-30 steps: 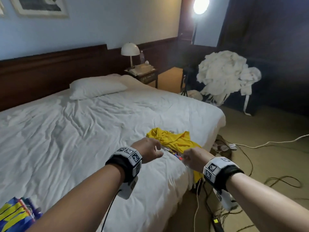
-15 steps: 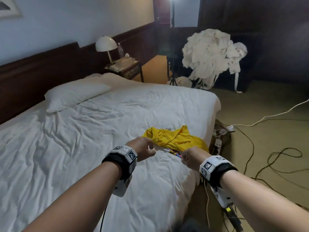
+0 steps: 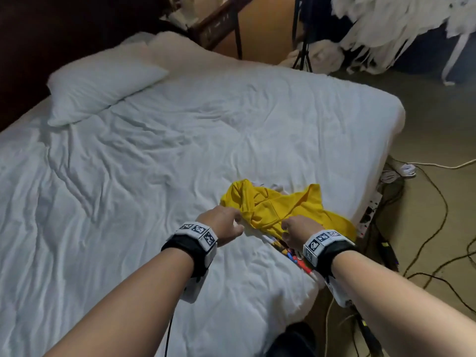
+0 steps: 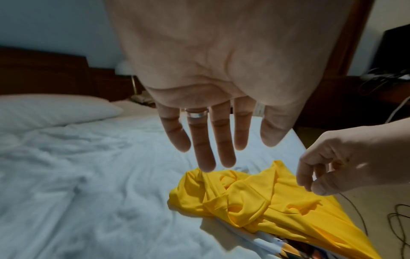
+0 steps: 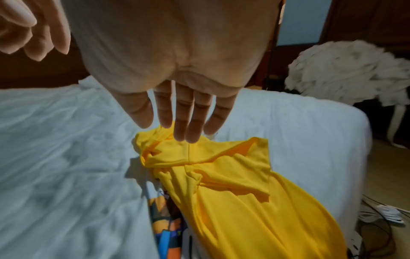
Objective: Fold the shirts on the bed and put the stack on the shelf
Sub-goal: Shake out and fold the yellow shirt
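A crumpled yellow shirt [image 3: 280, 207] lies near the right edge of the bed [image 3: 154, 163], partly over a printed multicolour shirt [image 3: 291, 252] that reaches the mattress edge. My left hand [image 3: 226, 222] hovers at the yellow shirt's near left corner. In the left wrist view the left hand [image 4: 213, 157] has straight fingers and holds nothing above the yellow shirt [image 4: 255, 201]. My right hand [image 3: 293, 228] is over the shirt's near edge. In the right wrist view the right hand [image 5: 184, 129] has its fingers extended just above the yellow shirt [image 5: 221, 175], beside the printed shirt [image 5: 166, 219].
A white pillow [image 3: 100, 83] lies at the head of the rumpled bed. Cables [image 3: 425, 228] and a power strip [image 3: 371, 210] lie on the floor along the bed's right side. Beyond stand a nightstand [image 3: 213, 24], a tripod [image 3: 304, 47] and a heap of white cloth [image 3: 386, 29].
The head view has tilted down toward the bed. Both hands have moved a little forward, from the printed shirt's edge to the near side of the yellow shirt.
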`<control>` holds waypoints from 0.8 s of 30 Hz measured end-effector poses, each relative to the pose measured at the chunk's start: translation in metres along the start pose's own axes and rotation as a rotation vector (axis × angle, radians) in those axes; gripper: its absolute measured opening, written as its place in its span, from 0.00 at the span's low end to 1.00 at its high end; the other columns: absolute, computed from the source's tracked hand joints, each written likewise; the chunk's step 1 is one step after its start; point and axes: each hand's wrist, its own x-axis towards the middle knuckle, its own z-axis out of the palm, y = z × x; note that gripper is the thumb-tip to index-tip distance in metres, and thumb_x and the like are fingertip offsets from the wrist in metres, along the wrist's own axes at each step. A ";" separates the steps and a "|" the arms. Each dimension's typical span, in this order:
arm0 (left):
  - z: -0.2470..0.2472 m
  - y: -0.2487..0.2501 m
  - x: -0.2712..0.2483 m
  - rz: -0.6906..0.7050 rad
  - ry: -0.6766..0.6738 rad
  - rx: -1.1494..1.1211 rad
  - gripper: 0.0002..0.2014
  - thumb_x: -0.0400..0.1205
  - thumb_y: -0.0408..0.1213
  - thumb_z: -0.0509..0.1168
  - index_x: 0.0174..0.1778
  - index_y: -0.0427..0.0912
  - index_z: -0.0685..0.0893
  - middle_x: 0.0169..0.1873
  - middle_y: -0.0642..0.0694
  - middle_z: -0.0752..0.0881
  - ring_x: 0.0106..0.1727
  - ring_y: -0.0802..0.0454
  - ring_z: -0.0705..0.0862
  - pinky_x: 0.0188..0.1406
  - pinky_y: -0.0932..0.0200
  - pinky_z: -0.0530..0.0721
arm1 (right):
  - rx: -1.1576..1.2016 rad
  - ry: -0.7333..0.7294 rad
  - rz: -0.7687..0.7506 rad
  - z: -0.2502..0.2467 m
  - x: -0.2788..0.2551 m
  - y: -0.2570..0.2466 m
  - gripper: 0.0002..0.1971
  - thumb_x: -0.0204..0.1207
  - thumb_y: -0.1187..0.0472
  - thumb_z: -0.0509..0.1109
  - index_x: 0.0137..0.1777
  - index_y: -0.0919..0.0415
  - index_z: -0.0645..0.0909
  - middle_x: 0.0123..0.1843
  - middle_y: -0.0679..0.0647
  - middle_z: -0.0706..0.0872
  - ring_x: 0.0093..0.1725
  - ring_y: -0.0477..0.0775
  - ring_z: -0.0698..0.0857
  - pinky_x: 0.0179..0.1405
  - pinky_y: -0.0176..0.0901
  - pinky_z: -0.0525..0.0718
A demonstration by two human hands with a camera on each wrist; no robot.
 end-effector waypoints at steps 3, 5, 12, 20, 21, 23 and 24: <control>0.013 -0.008 0.051 -0.060 -0.027 -0.069 0.17 0.84 0.51 0.64 0.67 0.52 0.82 0.61 0.48 0.87 0.65 0.44 0.83 0.62 0.47 0.83 | -0.068 -0.033 -0.094 0.005 0.058 0.013 0.15 0.80 0.57 0.65 0.66 0.55 0.79 0.61 0.55 0.80 0.63 0.61 0.81 0.55 0.54 0.85; 0.027 -0.013 0.077 -0.084 -0.043 -0.102 0.18 0.83 0.50 0.64 0.69 0.52 0.80 0.62 0.47 0.86 0.65 0.43 0.83 0.61 0.46 0.83 | -0.128 -0.025 -0.160 0.012 0.088 0.020 0.19 0.78 0.58 0.66 0.69 0.55 0.76 0.65 0.57 0.76 0.66 0.63 0.78 0.56 0.54 0.83; 0.089 -0.028 0.140 -0.020 -0.097 0.065 0.34 0.83 0.48 0.65 0.85 0.56 0.60 0.79 0.46 0.68 0.73 0.37 0.75 0.66 0.42 0.79 | -0.289 -0.020 -0.307 0.035 0.150 0.042 0.30 0.76 0.50 0.68 0.77 0.52 0.66 0.73 0.58 0.73 0.72 0.63 0.73 0.65 0.58 0.77; 0.115 -0.012 0.164 -0.037 -0.050 0.420 0.17 0.88 0.39 0.59 0.73 0.53 0.74 0.68 0.42 0.73 0.74 0.37 0.70 0.64 0.44 0.74 | -0.194 -0.051 -0.365 0.030 0.171 0.058 0.14 0.82 0.61 0.62 0.65 0.53 0.79 0.61 0.54 0.84 0.63 0.61 0.80 0.55 0.50 0.76; 0.111 -0.011 0.162 -0.048 -0.035 0.433 0.14 0.87 0.39 0.59 0.69 0.52 0.77 0.68 0.42 0.74 0.74 0.37 0.70 0.64 0.44 0.73 | -0.173 -0.053 -0.342 0.025 0.168 0.058 0.12 0.82 0.62 0.62 0.63 0.54 0.78 0.58 0.54 0.85 0.59 0.61 0.81 0.50 0.49 0.75; 0.100 -0.011 0.154 -0.074 0.022 0.355 0.13 0.86 0.41 0.62 0.66 0.51 0.80 0.67 0.44 0.75 0.74 0.39 0.70 0.65 0.45 0.73 | -0.118 -0.041 -0.282 0.011 0.160 0.055 0.08 0.82 0.62 0.61 0.59 0.55 0.76 0.55 0.56 0.85 0.55 0.63 0.82 0.44 0.48 0.68; 0.092 -0.014 0.147 -0.089 0.074 0.264 0.13 0.85 0.43 0.62 0.64 0.51 0.82 0.67 0.45 0.76 0.73 0.40 0.71 0.65 0.46 0.73 | -0.065 -0.029 -0.256 0.002 0.155 0.051 0.08 0.83 0.61 0.61 0.60 0.55 0.75 0.56 0.57 0.85 0.54 0.65 0.82 0.44 0.48 0.67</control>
